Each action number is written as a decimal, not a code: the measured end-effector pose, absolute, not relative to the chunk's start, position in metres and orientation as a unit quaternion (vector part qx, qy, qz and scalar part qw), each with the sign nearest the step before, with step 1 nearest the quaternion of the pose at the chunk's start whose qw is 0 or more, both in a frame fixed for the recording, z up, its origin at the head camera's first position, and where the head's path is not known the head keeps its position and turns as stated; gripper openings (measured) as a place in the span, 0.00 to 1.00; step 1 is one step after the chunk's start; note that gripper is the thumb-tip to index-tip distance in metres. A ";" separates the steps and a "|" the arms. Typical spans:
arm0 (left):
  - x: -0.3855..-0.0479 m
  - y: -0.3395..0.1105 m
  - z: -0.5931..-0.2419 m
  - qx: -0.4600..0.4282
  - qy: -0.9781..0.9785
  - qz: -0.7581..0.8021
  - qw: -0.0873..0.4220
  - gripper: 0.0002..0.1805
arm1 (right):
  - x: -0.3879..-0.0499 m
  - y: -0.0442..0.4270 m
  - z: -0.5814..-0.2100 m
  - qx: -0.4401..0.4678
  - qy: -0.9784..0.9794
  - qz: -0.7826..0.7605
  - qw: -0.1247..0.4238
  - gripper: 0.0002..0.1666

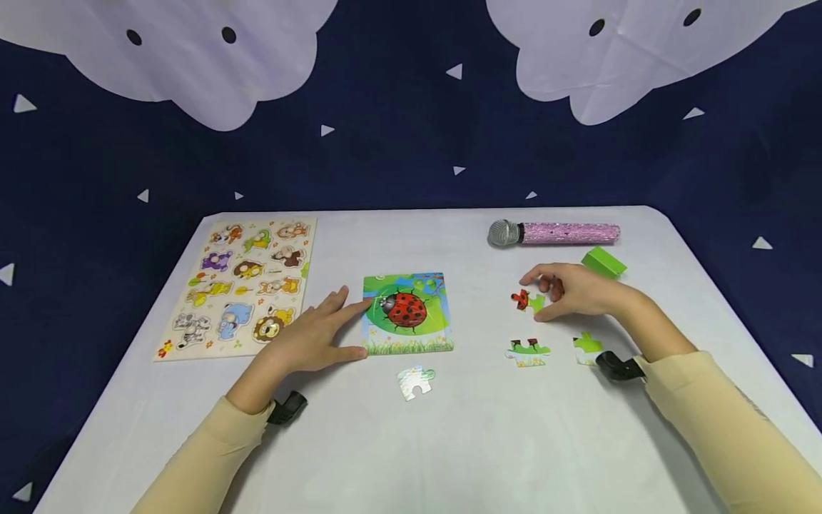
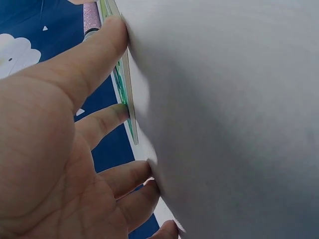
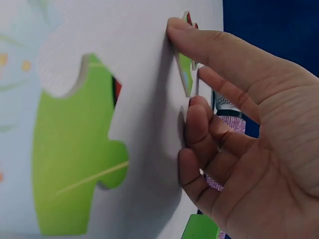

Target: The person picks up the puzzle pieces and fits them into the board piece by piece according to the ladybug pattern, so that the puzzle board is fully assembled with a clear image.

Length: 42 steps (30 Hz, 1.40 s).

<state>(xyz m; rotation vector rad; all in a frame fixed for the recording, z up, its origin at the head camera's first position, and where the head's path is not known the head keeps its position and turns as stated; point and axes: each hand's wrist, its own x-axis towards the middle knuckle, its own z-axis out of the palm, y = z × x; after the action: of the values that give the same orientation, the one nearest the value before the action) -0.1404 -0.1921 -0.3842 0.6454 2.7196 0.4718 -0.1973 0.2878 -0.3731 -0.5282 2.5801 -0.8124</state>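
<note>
My left hand [image 1: 313, 337] spreads its fingers beside the square ladybug picture board [image 1: 408, 343]. Its thumb and index finger touch the board's left side; in the left wrist view the board [image 2: 130, 99] shows edge-on. At the right, my right hand [image 1: 574, 289] has thumb and index finger at opposite edges of a red and green jigsaw piece [image 1: 528, 300], its other fingers curled. The right wrist view shows the thumb against that piece [image 3: 185, 74]. Nearer me lie a green-topped jigsaw piece [image 1: 529, 353] and another green one [image 1: 587, 348].
A pale, shiny jigsaw piece [image 1: 416, 382] lies in front of the board. An animal puzzle board [image 1: 193, 300] is at the left, partly behind my left hand. A pink glittery microphone [image 1: 568, 233] and a green block [image 1: 604, 263] stand at the back right.
</note>
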 end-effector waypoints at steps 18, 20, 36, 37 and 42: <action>-0.139 -0.191 -0.387 0.224 0.950 0.158 0.149 0.46 | -0.197 0.296 -0.383 -0.202 0.902 -0.336 0.183 0.30; -0.138 -0.190 -0.387 0.223 0.950 0.159 0.149 0.46 | -0.197 0.296 -0.383 -0.201 0.902 -0.335 0.182 0.30; -0.139 -0.192 -0.387 0.225 0.948 0.164 0.155 0.45 | -0.199 0.291 -0.379 -0.211 0.910 -0.307 0.184 0.29; -0.139 -0.192 -0.387 0.224 0.948 0.164 0.155 0.45 | -0.200 0.291 -0.379 -0.212 0.911 -0.303 0.184 0.28; -0.139 -0.193 -0.386 0.224 0.949 0.161 0.153 0.45 | -0.201 0.289 -0.380 -0.216 0.917 -0.286 0.175 0.27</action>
<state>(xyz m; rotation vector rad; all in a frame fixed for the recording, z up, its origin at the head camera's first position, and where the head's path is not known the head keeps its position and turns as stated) -0.1391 -0.1931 -0.3857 0.6439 2.7219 0.4623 -0.2008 0.2887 -0.3804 -0.6131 2.5973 -0.8105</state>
